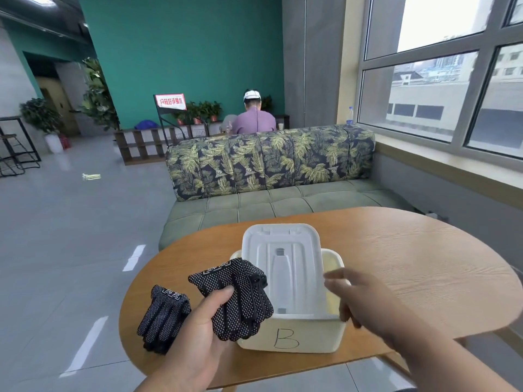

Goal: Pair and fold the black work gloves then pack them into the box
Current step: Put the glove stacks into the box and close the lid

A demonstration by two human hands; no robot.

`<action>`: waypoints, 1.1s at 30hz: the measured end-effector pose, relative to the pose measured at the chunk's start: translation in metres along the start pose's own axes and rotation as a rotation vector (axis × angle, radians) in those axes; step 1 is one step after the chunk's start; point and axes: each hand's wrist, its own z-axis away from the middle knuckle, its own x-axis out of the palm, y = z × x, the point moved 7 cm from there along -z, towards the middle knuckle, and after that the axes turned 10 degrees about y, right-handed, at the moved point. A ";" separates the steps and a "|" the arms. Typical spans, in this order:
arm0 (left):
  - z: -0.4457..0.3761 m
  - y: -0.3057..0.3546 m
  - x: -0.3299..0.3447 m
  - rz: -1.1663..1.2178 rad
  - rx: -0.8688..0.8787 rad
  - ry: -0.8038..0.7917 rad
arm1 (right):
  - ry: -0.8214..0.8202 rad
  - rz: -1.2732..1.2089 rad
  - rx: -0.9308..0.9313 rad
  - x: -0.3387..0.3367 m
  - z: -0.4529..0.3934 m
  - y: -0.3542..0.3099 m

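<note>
My left hand grips a folded bundle of black dotted work gloves just left of the white box, which is marked "B" on its front. The box lid leans tilted across the box opening. My right hand hovers at the box's right rim beside the lid, fingers spread and blurred; whether it touches the lid or rim I cannot tell. Another black dotted glove bundle lies on the wooden table to the left.
The round table's edge curves close on the left and front. A green sofa with leaf-print cushions stands behind the table. A person sits far back, facing away. Windows run along the right.
</note>
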 end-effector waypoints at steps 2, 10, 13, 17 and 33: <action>-0.001 0.001 0.003 -0.016 -0.005 0.012 | 0.163 0.066 -0.022 -0.012 -0.027 -0.004; -0.003 -0.001 0.015 -0.111 -0.048 0.020 | 0.084 0.325 0.020 0.014 -0.120 0.007; -0.005 0.000 0.017 -0.155 -0.051 0.038 | -0.009 0.501 -0.005 0.026 -0.133 0.002; -0.010 0.001 0.019 -0.203 -0.065 0.046 | -0.018 0.374 -0.047 0.034 -0.144 0.000; -0.069 -0.008 0.069 -0.446 -0.203 0.033 | 0.239 -1.543 0.217 -0.034 -0.141 0.020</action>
